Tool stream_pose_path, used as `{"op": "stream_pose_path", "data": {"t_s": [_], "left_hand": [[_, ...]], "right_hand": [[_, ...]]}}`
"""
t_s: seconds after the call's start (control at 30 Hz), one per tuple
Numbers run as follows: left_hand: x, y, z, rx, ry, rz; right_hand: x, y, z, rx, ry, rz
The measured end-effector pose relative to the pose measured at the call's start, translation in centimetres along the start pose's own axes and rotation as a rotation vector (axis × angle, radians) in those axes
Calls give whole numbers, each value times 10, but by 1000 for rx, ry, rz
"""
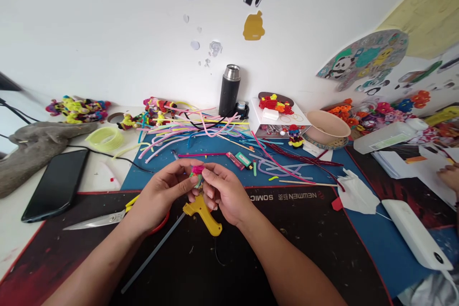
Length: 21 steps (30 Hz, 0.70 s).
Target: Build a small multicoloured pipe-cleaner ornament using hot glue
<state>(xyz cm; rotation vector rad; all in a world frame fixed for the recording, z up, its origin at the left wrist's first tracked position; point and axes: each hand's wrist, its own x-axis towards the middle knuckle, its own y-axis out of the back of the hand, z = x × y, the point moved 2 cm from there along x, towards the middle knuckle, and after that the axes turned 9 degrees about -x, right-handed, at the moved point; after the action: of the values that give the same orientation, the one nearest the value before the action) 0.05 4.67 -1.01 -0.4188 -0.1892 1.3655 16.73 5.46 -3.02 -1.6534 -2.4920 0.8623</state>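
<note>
Both hands meet above the dark mat around a small fuzzy pipe-cleaner piece (198, 170), magenta on top and green below. My left hand (170, 189) pinches it from the left between thumb and fingers. From the other side, my right hand (224, 189) grips it with thumb and fingertips; its lower part is partly hidden. Just beneath the hands lies a yellow hot glue gun (206, 217), a translucent glue stick (154, 253) reaching down-left from it. Scissors (96, 220) rest left of my left wrist, their handles partly covered.
Loose pipe cleaners (201, 129) spread across the blue mat behind. A black flask (229, 91) stands by the wall. At left lies a phone (55, 184); at right, a white power bank (416, 234), a bowl (328, 126) and another person's hand (450, 177).
</note>
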Motion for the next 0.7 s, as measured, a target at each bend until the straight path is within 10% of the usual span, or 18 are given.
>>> {"op": "stream_pose_path", "data": {"t_s": [0.7], "left_hand": [[2,-1,1,-43,-18,0]], "right_hand": [[0,0,0,-50,32,20]]}}
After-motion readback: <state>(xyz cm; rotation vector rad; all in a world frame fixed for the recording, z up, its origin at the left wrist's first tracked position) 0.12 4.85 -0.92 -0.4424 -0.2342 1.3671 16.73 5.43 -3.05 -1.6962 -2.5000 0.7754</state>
